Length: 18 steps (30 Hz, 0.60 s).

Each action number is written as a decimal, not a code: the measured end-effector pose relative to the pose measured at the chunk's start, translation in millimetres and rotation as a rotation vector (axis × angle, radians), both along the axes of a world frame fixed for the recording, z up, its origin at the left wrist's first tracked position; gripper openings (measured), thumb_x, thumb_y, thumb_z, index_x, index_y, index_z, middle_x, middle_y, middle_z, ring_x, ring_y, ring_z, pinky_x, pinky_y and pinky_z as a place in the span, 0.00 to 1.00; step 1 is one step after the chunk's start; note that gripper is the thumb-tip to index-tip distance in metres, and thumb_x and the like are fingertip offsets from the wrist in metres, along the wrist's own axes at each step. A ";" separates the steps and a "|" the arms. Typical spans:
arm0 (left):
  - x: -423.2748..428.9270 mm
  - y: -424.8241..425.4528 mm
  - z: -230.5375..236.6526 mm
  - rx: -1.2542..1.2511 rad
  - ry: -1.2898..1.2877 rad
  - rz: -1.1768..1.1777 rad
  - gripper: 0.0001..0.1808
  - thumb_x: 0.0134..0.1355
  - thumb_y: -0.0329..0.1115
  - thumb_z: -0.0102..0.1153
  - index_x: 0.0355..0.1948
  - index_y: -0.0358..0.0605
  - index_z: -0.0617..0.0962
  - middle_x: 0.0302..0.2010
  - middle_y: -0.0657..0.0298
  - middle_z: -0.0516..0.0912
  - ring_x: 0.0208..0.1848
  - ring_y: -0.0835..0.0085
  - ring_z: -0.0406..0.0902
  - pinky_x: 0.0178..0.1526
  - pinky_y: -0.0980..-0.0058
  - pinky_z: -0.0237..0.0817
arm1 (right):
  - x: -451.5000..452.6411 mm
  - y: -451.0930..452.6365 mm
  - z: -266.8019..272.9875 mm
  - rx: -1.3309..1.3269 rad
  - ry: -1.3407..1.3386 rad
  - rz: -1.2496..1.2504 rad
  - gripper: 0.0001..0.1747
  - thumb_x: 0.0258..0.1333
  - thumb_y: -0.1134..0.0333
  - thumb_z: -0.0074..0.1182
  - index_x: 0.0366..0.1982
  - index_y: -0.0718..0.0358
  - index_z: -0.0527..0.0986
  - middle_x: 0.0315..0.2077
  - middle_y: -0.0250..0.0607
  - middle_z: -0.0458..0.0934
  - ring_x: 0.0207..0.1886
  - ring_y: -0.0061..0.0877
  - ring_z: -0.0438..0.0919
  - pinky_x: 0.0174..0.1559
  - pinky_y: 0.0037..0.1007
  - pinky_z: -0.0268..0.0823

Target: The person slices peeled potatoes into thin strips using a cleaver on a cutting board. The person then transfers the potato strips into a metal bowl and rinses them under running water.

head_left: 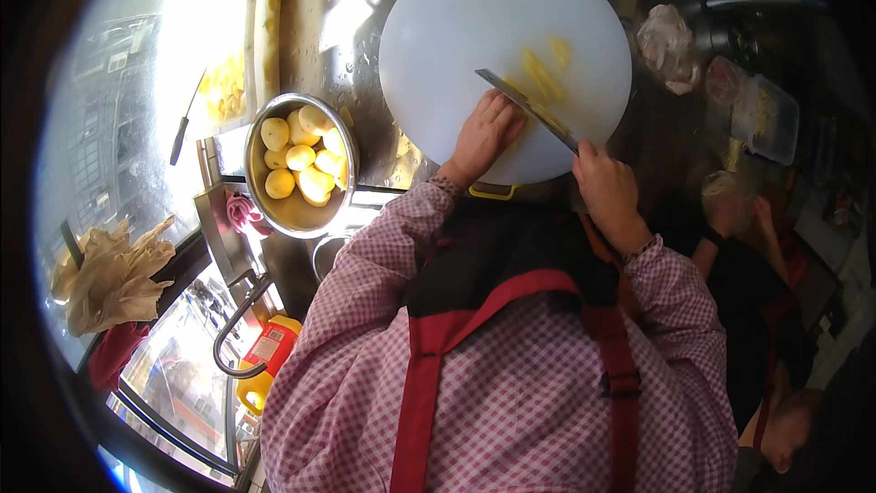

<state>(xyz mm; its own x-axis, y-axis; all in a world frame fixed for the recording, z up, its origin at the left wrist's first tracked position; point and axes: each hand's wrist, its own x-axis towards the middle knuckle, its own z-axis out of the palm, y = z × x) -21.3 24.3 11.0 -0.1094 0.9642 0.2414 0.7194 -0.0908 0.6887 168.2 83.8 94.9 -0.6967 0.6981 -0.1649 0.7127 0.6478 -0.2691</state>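
A round white cutting board (pixel 438 34) lies on the metal counter. My right hand (pixel 606 185) grips the handle of a kitchen knife (pixel 525 104), whose long blade crosses the board diagonally. Against the near side of the blade rests my left hand (pixel 487 129), fingers bent; what lies beneath them is mostly hidden. Yellow potato strips (pixel 540 75) lie beyond the blade, and a few pieces are along it. Left of the board, a steel bowl (pixel 256 150) holds several peeled potatoes (pixel 301 157).
A white container (pixel 254 34) with yellow cut pieces stands at the upper left, a small knife (pixel 179 140) beside it. A curved faucet (pixel 222 342) and a yellow jug (pixel 256 394) are lower left. On the right are a plastic bag (pixel 665 41), a clear container (pixel 777 116) and a co-worker's hands (pixel 727 209).
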 end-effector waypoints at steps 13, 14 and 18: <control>0.0 2.0 8.8 0.046 -0.001 -0.013 0.17 0.49 0.28 0.58 0.43 0.40 0.73 0.44 0.58 0.72 0.51 0.60 0.68 0.52 0.68 0.63 | -21.2 30.5 -6.6 -0.214 0.201 -0.116 0.10 0.56 0.67 0.47 0.28 0.68 0.69 0.17 0.53 0.72 0.23 0.47 0.73 0.25 0.42 0.64; 0.1 2.6 9.7 0.046 -0.005 -0.008 0.18 0.49 0.27 0.58 0.43 0.40 0.73 0.44 0.58 0.72 0.51 0.60 0.68 0.52 0.68 0.63 | -19.5 30.8 -3.1 -0.216 0.211 -0.124 0.10 0.56 0.67 0.47 0.28 0.68 0.69 0.17 0.53 0.72 0.22 0.47 0.73 0.25 0.42 0.63; -0.6 3.1 7.2 0.050 -0.028 -0.020 0.20 0.48 0.27 0.60 0.44 0.41 0.72 0.45 0.57 0.71 0.51 0.57 0.67 0.52 0.66 0.62 | -15.5 32.7 5.2 -0.191 0.199 -0.130 0.09 0.56 0.67 0.48 0.28 0.68 0.69 0.17 0.52 0.72 0.21 0.46 0.73 0.23 0.40 0.62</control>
<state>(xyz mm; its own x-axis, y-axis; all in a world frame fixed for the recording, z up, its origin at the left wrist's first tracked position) -21.9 27.4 18.3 -0.0975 0.9531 0.2864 0.6977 -0.1398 0.7027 152.7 116.5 100.1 -0.6351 0.7533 -0.1711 0.7077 0.4786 -0.5198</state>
